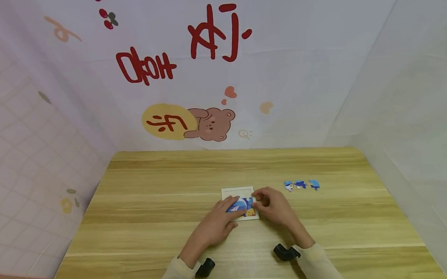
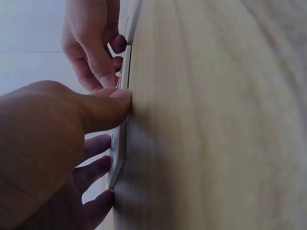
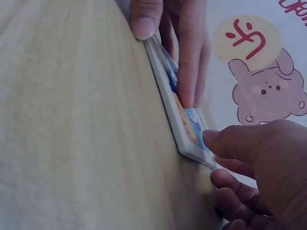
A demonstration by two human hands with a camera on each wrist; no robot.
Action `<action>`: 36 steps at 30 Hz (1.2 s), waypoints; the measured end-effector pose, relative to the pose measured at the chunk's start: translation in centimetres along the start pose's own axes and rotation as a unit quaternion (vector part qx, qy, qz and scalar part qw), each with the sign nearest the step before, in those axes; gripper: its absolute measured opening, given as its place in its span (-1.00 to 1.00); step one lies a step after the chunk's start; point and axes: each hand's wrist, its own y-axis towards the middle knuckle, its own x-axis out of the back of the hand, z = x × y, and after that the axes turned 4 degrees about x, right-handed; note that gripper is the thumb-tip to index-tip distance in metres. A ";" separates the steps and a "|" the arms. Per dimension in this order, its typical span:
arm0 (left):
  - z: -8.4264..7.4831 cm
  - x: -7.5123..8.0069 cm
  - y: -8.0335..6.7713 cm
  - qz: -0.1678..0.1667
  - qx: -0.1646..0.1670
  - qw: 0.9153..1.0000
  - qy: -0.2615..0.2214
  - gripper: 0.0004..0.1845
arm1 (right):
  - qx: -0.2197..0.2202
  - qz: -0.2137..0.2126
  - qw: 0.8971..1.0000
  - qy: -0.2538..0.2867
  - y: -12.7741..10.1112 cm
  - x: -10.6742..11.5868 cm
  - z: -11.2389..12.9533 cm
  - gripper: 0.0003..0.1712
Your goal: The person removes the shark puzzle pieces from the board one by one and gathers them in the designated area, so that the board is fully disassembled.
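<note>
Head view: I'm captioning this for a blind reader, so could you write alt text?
Two hands work on a small white-framed jigsaw tray on a wooden table: the left hand presses fingers on the picture, the right hand pinches at its edge. Three loose blue puzzle pieces lie to the right.

A light wooden surface (image 1: 155,212) carries a small white puzzle tray (image 1: 237,194) lying flat near its middle. To the right of the tray, apart from it, three loose blue puzzle pieces (image 1: 301,184) lie in a short row.
</note>
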 end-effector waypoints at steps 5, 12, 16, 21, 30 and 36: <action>-0.1 -0.3 0.1 -0.010 0.004 1.000 0.001 -0.55 | -0.002 -0.004 1.000 -0.015 0.0 -0.3 0.0 -0.75; -0.7 -0.7 0.1 -0.021 0.019 1.000 -0.004 -0.58 | -0.008 0.005 1.000 -0.025 -0.1 -0.2 0.1 -0.79; -0.9 -0.6 0.1 -0.025 0.025 0.999 -0.002 -0.58 | 0.001 0.013 1.000 -0.021 0.0 -0.1 0.3 -0.79; -1.1 -0.6 0.0 -0.024 0.029 0.999 0.000 -0.56 | 0.013 0.000 1.000 0.005 0.1 -0.2 0.3 -0.78; -0.9 -0.6 -0.1 -0.024 0.029 0.999 0.004 -0.57 | -0.001 -0.041 0.996 0.082 -0.3 -0.6 0.1 -0.84; -0.8 -0.8 0.0 -0.024 0.026 0.999 0.005 -0.57 | -0.049 -0.046 0.993 0.098 -0.7 0.1 -0.3 -0.92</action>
